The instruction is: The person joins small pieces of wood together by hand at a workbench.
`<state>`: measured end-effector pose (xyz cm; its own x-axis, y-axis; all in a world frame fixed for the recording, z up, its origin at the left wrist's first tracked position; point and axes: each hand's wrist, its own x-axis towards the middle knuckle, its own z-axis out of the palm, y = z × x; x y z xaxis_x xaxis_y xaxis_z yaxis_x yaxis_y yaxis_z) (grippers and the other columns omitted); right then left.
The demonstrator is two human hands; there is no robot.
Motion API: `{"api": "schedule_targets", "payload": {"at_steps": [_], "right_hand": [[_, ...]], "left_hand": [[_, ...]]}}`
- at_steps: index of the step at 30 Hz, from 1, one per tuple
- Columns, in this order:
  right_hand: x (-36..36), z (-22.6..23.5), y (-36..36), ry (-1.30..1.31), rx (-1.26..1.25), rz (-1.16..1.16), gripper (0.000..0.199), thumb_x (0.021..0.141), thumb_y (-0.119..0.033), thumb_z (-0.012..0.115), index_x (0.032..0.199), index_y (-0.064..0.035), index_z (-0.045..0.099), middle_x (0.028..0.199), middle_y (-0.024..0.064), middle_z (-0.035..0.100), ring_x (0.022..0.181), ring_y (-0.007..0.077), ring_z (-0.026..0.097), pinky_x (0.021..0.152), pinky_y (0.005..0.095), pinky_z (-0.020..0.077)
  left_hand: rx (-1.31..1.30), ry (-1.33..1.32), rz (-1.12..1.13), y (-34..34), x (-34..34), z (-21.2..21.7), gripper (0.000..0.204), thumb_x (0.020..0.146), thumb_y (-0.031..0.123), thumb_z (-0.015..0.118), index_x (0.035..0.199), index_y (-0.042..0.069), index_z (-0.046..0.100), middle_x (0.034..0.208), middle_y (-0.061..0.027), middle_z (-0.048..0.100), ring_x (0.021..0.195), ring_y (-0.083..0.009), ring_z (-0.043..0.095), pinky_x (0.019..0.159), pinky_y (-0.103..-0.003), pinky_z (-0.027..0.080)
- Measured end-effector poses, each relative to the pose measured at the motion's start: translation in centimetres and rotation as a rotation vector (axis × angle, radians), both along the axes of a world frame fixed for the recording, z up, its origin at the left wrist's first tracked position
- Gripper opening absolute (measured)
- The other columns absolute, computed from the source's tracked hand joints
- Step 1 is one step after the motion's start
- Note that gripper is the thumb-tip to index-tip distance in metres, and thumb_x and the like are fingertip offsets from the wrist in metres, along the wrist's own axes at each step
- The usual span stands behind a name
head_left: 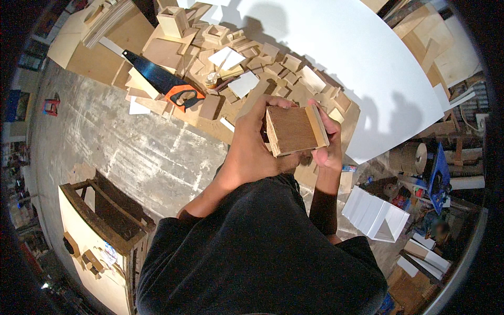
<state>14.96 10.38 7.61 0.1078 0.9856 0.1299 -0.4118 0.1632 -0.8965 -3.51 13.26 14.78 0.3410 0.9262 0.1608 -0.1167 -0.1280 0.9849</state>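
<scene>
A small square box of brown plywood [294,130] is held up in front of the chest, above the concrete floor [136,152], the left hand [252,147] wrapped around its near-left side and the right hand [328,142] pinching its pale right edge. The joint is best kept square by pressing both grips evenly. Its top face is seen as smooth reddish-brown, with layered edges; wood offcuts [236,58] and a black handsaw with an orange handle [163,81] lie beyond.
</scene>
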Motion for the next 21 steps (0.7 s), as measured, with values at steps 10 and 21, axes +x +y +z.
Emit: {"api": "schedule_targets", "payload": {"at_steps": [10, 21], "right_hand": [[0.0, 0.7, 0.4, -0.047, -0.051, 0.036, 0.122, 0.04, -0.056, 0.088, 0.132, 0.0112, 0.046, 0.127, 0.0105, 0.057, 0.113, 0.0173, 0.055, 0.102, 0.0331, 0.0398], [0.1, 0.6, 1.2, -0.032, -0.09, 0.051, 0.121, 0.041, -0.057, 0.087, 0.134, 0.0091, 0.046, 0.127, 0.0091, 0.057, 0.114, 0.0163, 0.055, 0.102, 0.0326, 0.0391]], "left_hand": [[0.038, -0.01, -0.005, 0.7, 0.0, -1.2, 0.067, 0.054, 0.007, 0.083, 0.112, 0.0, 0.051, 0.103, -0.0129, 0.063, 0.098, -0.0186, 0.062, 0.089, -0.032, 0.048], [0.046, 0.008, 0.012, 1.7, 0.1, -1.5, 0.067, 0.054, 0.007, 0.083, 0.113, 0.0, 0.05, 0.102, -0.0122, 0.06, 0.097, -0.018, 0.06, 0.086, -0.031, 0.048]]}}
